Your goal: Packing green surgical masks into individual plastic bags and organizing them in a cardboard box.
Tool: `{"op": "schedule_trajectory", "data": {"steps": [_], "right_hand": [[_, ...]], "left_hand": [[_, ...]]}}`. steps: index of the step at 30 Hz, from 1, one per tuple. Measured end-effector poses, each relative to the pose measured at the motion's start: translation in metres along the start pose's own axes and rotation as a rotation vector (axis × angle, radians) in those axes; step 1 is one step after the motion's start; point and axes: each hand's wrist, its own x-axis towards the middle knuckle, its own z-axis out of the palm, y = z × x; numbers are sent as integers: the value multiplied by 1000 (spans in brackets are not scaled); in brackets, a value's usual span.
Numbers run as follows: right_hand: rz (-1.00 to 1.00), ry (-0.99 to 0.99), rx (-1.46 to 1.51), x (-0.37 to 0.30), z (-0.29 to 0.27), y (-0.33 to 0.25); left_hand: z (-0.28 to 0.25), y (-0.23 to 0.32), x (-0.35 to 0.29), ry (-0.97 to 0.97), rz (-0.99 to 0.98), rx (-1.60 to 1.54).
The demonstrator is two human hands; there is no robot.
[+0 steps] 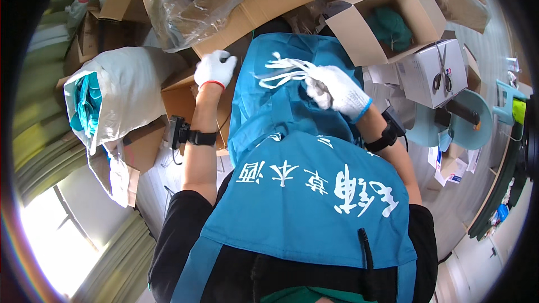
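My right hand (339, 92), in a white knit glove with a blue cuff, is closed around a bundle of white strings (286, 70). Their looped, loose ends stick out to the left above my blue apron (286, 106). My left hand (216, 69) wears a white glove with a red cuff. Its fingers are curled in, and whatever they may hold is hidden. It is beside an open cardboard box (182, 104) and just below the flap of a larger plastic-lined carton (247, 14). The apron covers my chest and lap.
At left lies a white sack (132, 76) with teal cloth pieces (86, 104) in its mouth. An open carton (351, 31) at right holds a green bundle (390, 28). Scissors (443, 73) rest on a white box (418, 78), near a light-blue stool (469, 126).
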Motion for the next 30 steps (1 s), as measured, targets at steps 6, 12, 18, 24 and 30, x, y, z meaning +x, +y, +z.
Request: {"op": "schedule_trajectory", "data": {"steps": [6,12,18,24,30], "right_hand": [[129,108,-542,-2,-10,-20],[-14,-55,-1277,-22,19,-67],[-497,-450,-1521,-10,-42,-42],[38,-84,-622,-26,-39,-50],[-372,-69,-520,-33,-76,-51]], "left_hand": [[-33,97,-60,-19,912,-468],[15,128,-73,-568,975,-572],[17,134,-92,-518,743,-412],[15,127,-92,-412,772,-422],[8,122,-87,-744,571,-944]]}}
